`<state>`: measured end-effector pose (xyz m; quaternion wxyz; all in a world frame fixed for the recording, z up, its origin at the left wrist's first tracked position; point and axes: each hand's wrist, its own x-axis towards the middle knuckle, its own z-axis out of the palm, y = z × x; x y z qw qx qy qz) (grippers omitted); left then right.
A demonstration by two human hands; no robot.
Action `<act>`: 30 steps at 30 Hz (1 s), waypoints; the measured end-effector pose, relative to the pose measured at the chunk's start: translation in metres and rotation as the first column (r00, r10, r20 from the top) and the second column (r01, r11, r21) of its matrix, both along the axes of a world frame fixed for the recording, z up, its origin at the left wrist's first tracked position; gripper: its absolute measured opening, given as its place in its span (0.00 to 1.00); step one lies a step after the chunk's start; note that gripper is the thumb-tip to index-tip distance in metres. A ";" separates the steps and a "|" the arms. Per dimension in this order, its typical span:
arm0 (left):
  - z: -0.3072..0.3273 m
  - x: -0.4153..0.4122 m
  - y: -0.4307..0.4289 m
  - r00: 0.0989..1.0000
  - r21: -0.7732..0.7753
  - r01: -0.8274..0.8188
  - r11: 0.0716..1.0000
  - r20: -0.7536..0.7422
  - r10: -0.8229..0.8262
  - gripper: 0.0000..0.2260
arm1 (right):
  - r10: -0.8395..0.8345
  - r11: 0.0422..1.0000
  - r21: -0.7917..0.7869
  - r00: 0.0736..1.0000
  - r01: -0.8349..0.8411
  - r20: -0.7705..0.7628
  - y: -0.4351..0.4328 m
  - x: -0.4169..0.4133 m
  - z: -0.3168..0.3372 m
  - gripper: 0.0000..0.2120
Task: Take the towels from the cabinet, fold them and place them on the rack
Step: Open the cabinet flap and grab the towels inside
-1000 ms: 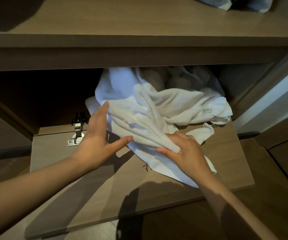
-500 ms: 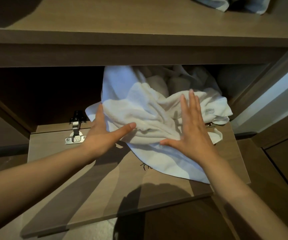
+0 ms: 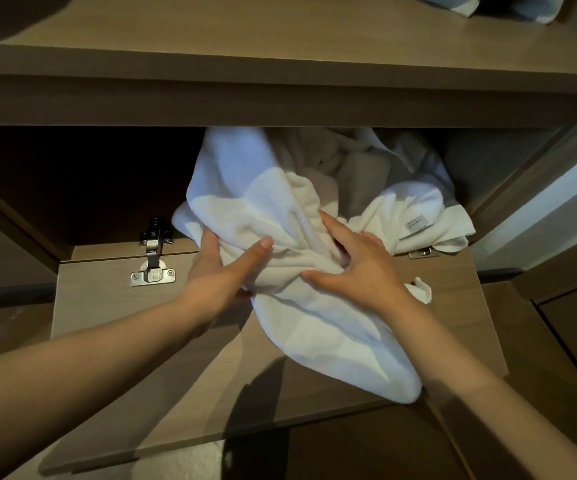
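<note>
A crumpled white towel (image 3: 245, 202) spills out of the dark cabinet opening (image 3: 82, 181) onto the lowered cabinet door (image 3: 100, 306). More white towels (image 3: 359, 168) are bunched behind it inside. My left hand (image 3: 224, 268) grips the towel's left fold, fingers under the cloth and thumb on top. My right hand (image 3: 359, 261) presses into the middle of the same towel, its fingers dug into the folds. A long end of the towel (image 3: 349, 358) hangs over the door under my right forearm. A small label (image 3: 416, 225) shows on the right part.
A metal hinge (image 3: 153, 258) joins the door to the cabinet on the left; a second hinge (image 3: 422, 252) peeks out on the right. A wooden shelf (image 3: 210, 36) runs above, with pale cloth (image 3: 487, 5) at its far right. A wall panel (image 3: 557, 188) stands to the right.
Both hands moved from resting flat on the towel to closing on it. The right hand came down and left into the folds, and the towel is bunched more tightly between the hands.
</note>
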<state>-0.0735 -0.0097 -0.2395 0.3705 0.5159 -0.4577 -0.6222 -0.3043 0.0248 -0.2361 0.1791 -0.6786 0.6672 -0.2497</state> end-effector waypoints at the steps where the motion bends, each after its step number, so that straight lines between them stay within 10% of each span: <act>1: -0.002 0.003 0.000 1.000 -0.004 -0.009 1.000 0.008 0.009 0.39 | 0.011 1.000 0.024 1.000 -0.012 0.027 0.004 0.003 0.000 0.46; 5: -0.008 0.016 -0.001 0.998 -0.026 -0.026 0.999 0.064 0.027 0.33 | 0.001 0.990 0.136 0.971 -0.035 0.239 0.017 0.009 0.006 0.46; 9: -0.007 0.015 -0.001 1.000 -0.039 -0.014 0.999 0.023 0.015 0.30 | -0.166 0.968 -0.154 0.967 0.196 0.191 0.006 0.018 0.017 0.37; 15: -0.005 0.016 0.000 0.999 0.000 -0.018 1.000 0.029 0.018 0.28 | -0.094 0.968 0.249 0.951 0.019 0.295 -0.031 0.042 0.032 0.45; 30: 0.024 0.020 0.032 0.981 -0.025 0.125 0.992 -0.146 -0.127 0.19 | -0.141 0.975 0.224 0.805 0.010 0.576 0.012 0.063 0.048 0.27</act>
